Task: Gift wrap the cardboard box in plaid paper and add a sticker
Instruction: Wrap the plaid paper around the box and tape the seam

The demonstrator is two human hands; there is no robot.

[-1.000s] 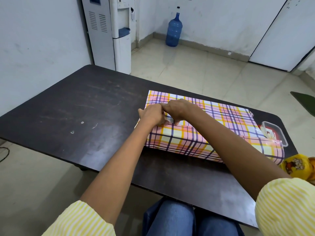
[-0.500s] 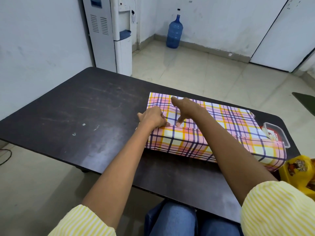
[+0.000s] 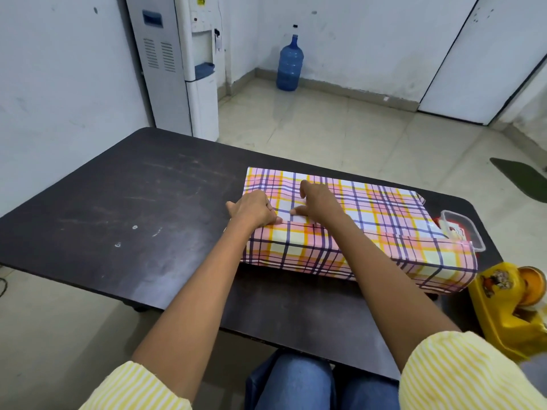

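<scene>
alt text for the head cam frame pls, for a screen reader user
A person's left hand and right hand press flat on the top of a box wrapped in plaid paper lying on a dark table. A yellow tape dispenser sits at the table's right edge.

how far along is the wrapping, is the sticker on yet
Done: the plaid paper already covers the top and near side of the box. In hand: the left hand and right hand press the overlapping seam flat on top near the left end. Left: no sticker shows on the paper, the far right end looks loosely folded, and the yellow tape dispenser sits unused at the table edge.
</scene>
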